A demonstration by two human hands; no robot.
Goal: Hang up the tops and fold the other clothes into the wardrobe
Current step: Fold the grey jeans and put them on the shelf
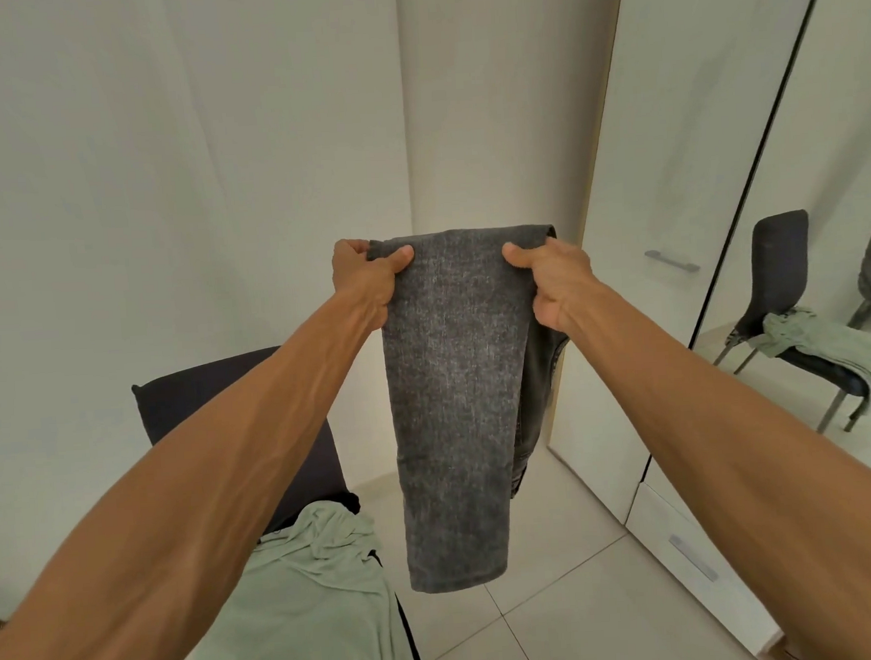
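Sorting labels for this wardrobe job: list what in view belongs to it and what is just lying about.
Belongs to the job:
grey jeans, gripped at the top by left hand and right hand
pale green garment, not yet put away
white wardrobe

Just lying about:
dark chair under the garment
mirror
tiled floor

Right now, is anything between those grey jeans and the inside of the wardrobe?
Yes. The wardrobe door, just right of the jeans, looks shut. The left hand and right hand both grip the jeans, so neither is free to pull it open.
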